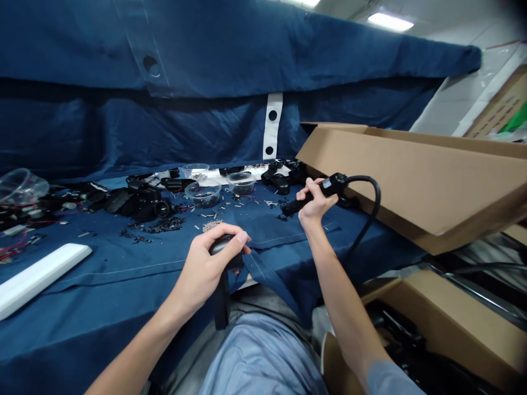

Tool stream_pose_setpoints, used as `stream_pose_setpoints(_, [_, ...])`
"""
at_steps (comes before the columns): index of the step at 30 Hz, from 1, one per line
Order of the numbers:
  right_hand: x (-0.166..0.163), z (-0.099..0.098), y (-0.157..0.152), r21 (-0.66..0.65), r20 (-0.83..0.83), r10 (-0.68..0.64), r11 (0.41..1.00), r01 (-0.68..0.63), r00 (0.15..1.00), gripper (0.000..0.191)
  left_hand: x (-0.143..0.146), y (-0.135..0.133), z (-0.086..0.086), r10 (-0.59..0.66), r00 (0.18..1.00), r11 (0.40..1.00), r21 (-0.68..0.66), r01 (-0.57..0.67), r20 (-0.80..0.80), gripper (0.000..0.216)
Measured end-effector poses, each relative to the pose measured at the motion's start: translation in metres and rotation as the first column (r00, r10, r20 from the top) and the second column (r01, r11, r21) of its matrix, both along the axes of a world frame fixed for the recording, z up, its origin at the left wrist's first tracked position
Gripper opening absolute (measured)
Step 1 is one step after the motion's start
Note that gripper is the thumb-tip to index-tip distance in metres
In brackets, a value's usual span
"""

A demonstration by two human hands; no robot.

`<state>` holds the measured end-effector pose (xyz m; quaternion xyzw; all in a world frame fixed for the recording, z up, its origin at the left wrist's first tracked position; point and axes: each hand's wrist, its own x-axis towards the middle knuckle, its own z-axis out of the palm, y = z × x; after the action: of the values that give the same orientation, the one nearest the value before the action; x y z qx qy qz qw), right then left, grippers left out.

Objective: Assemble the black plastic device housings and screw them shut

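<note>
Looks down from head height onto a work table draped in dark blue cloth (102, 296). Shows the left hand (208, 266) at the near edge, above the lap, closed firmly round a black moulded plastic part (222, 299), thumb across its rounded top, lower end hanging below the table edge; seems braced against the cloth for steadiness. Brings the left forearm up from bottom left, wrist bent slightly inward. Places the right hand (315, 204) farther out and higher, fingers wrapped round a slim black pen-shaped power tool (329, 186), tip aimed down-left toward the table, thick black cable (376, 206) looping off its rear end and dropping past the table's right side. Holds the right arm nearly straight, elbow low. Sets a long brown cardboard box flap (411, 175) just behind that hand. Gathers small pieces mid-table in a clear round plastic bowl (203, 193) and a second clear bowl (241, 182), probably against rolling away, with loose silver screws (211, 224) just in front, a heap of black plastic housings (138, 202) to the left and a flat white bar (37, 274) near the left edge
</note>
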<state>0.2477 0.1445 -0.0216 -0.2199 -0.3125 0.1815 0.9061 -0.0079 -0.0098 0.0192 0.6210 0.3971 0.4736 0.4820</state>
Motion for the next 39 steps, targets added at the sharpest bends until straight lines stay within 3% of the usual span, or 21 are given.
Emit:
stream_pose_setpoints(9, [-0.004, 0.010, -0.009, 0.081, -0.067, -0.063, 0.994, 0.068, 0.996, 0.020, -0.004, 0.002, 0.002, 0.044, 0.998, 0.995, 0.088, -0.040, -0.043, 0.029])
stream_pose_setpoints(17, [-0.008, 0.041, -0.054, 0.103, -0.086, 0.093, 0.991, -0.084, 0.992, 0.023, -0.003, 0.016, -0.010, 0.126, 0.961, 0.965, 0.253, -0.062, -0.247, 0.024])
stream_pose_setpoints(21, [-0.009, 0.058, -0.087, 0.137, -0.099, 0.242, 0.964, -0.227, 0.965, 0.024, 0.002, 0.017, -0.015, 0.232, 0.900, 0.910, 0.410, -0.066, -0.369, 0.022])
stream_pose_setpoints(27, [-0.018, 0.073, -0.122, 0.137, -0.063, 0.314, 0.943, -0.304, 0.947, 0.021, 0.006, 0.012, -0.026, 0.424, 0.769, 0.784, 0.619, -0.048, -0.478, 0.028])
stream_pose_setpoints(31, [-0.027, 0.076, -0.133, 0.131, -0.019, 0.334, 0.935, -0.329, 0.942, 0.020, 0.013, 0.013, -0.022, 0.532, 0.676, 0.695, 0.719, -0.005, -0.509, 0.033])
stream_pose_setpoints(35, [-0.030, 0.077, -0.134, 0.142, 0.041, 0.324, 0.934, -0.327, 0.945, 0.024, 0.023, 0.029, -0.011, 0.533, 0.622, 0.664, 0.739, 0.113, -0.574, 0.021])
stream_pose_setpoints(39, [-0.021, 0.079, -0.127, 0.132, -0.019, 0.267, 0.956, -0.263, 0.963, 0.022, 0.032, 0.059, -0.005, 0.501, 0.579, 0.663, 0.715, 0.222, -0.644, 0.017])
